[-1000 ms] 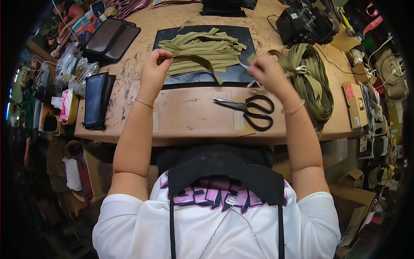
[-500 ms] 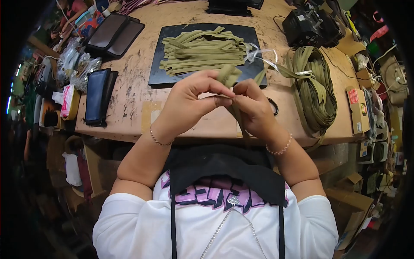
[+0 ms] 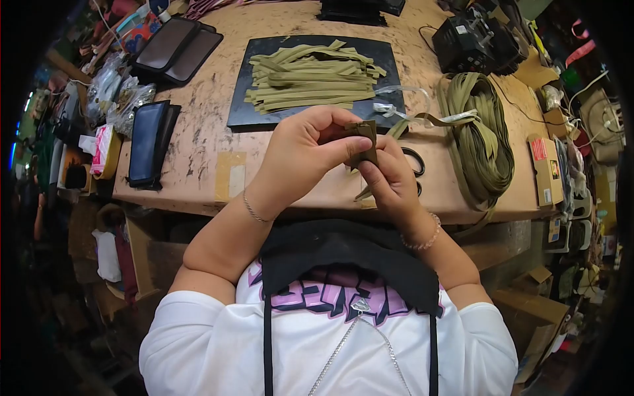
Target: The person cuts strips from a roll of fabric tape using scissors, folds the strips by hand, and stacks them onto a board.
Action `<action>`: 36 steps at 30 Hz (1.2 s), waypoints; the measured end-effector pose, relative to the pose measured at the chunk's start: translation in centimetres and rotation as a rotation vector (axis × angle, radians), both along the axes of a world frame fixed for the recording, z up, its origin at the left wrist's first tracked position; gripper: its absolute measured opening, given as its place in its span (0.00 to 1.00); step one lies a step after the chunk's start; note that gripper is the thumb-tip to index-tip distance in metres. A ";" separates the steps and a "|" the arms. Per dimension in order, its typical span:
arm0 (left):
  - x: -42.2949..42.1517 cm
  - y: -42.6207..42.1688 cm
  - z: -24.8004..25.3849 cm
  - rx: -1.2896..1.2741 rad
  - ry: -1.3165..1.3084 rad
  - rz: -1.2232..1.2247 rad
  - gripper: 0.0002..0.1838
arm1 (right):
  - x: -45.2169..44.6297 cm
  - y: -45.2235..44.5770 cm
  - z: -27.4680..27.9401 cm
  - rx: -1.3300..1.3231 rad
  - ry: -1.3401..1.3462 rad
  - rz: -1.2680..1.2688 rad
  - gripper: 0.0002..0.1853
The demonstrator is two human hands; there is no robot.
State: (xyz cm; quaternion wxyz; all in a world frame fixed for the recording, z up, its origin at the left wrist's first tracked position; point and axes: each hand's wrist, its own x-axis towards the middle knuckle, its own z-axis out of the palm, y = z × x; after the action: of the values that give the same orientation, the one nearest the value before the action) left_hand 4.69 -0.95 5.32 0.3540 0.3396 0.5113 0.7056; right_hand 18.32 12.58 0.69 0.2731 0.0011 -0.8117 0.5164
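Note:
Above the table's front edge, my left hand (image 3: 305, 146) pinches a folded piece of olive zipper tape (image 3: 368, 138) between thumb and fingers. My right hand (image 3: 394, 181) is closed on the same tape from the right, its fingers partly hidden behind it. A loose end of tape hangs below the hands. Just beyond them, a pile of cut olive zipper strips (image 3: 314, 82) lies on a black board (image 3: 241, 121). Right of my right hand are black scissors (image 3: 422, 165), with only the handle loops showing. A long tied coil of zipper tape (image 3: 479, 142) lies farther right.
Dark pouches (image 3: 150, 145) and a mesh-faced black case (image 3: 175, 51) lie on the left of the table (image 3: 198, 158). A black machine or box (image 3: 469, 43) stands at the back right. A small cardboard box (image 3: 547, 170) sits at the right edge.
The tape in my hands has turned from a raised loop to a flat upright fold. My right hand has shifted slightly down, and more of the scissors shows.

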 end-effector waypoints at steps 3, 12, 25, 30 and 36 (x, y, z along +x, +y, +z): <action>0.4 -0.2 0.1 -0.027 0.063 0.033 0.10 | -0.1 -0.5 0.1 0.009 0.036 -0.012 0.08; 0.7 -0.6 0.4 -0.096 0.186 0.083 0.06 | 0.1 -1.1 -0.4 0.017 -0.009 -0.042 0.08; -2.2 -0.9 -2.1 0.110 -0.222 0.207 0.08 | 0.1 -0.7 -0.2 0.111 -0.091 -0.049 0.08; -6.9 -4.1 -2.0 0.304 -0.324 0.467 0.04 | -0.1 1.4 0.8 0.214 -0.087 -0.070 0.07; -7.9 -6.2 -1.1 0.315 -0.291 0.572 0.04 | -0.8 1.5 0.6 0.120 -0.120 -0.141 0.06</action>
State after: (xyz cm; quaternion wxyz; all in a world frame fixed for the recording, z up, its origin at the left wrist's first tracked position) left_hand -3.20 -7.18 4.24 0.1544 0.1289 0.4146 0.8875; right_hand 17.47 14.05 1.29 0.2590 -0.0707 -0.8542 0.4453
